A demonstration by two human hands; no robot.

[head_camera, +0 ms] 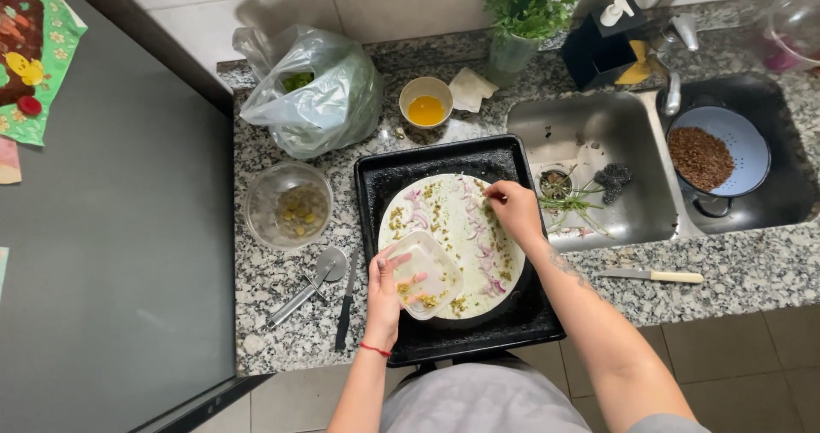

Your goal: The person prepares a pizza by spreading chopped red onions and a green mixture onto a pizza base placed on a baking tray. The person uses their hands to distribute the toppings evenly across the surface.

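A round pale flatbread topped with purple onion slices and yellow-green bits lies in a black baking tray on the speckled granite counter. My left hand holds a small clear plastic container tilted over the near side of the flatbread, with a few yellow bits inside it. My right hand is over the flatbread's far right edge, its fingertips pinched together on a bit of topping.
Left of the tray stand a glass bowl of chopped bits, a pizza cutter and a dark knife. Behind are a plastic bag and a cup of yellow liquid. A sink, colander and white-handled knife are to the right.
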